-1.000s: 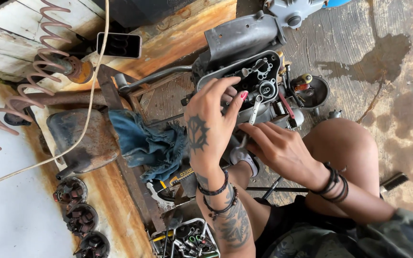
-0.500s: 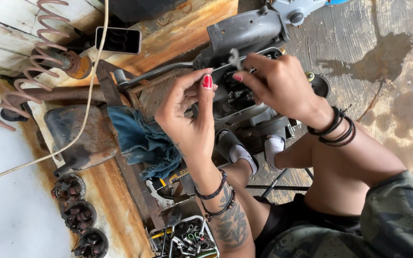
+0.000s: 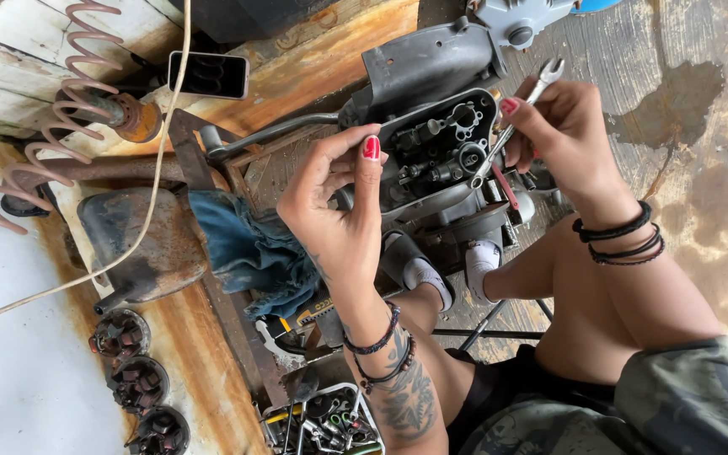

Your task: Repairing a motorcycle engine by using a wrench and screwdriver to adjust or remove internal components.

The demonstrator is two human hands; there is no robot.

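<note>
A grey engine block with its cover off lies in front of me, dark inner parts showing. My right hand is closed around a silver open-end wrench, whose lower tip touches the inner parts. My left hand hovers at the left side of the engine, fingers curled with the thumb up, holding nothing that I can see. Both wrists carry dark bracelets. My feet in white socks and sandals rest under the engine.
A blue rag lies left of my left hand, beside a rusty metal part. A phone sits on the wooden plank. A tray of small tools and three round dark parts lie at the bottom left. A white cable crosses the left side.
My right hand rose from low beside the engine, picked up the wrench and now sets it against the inner parts. My left hand drew back from the engine face.
</note>
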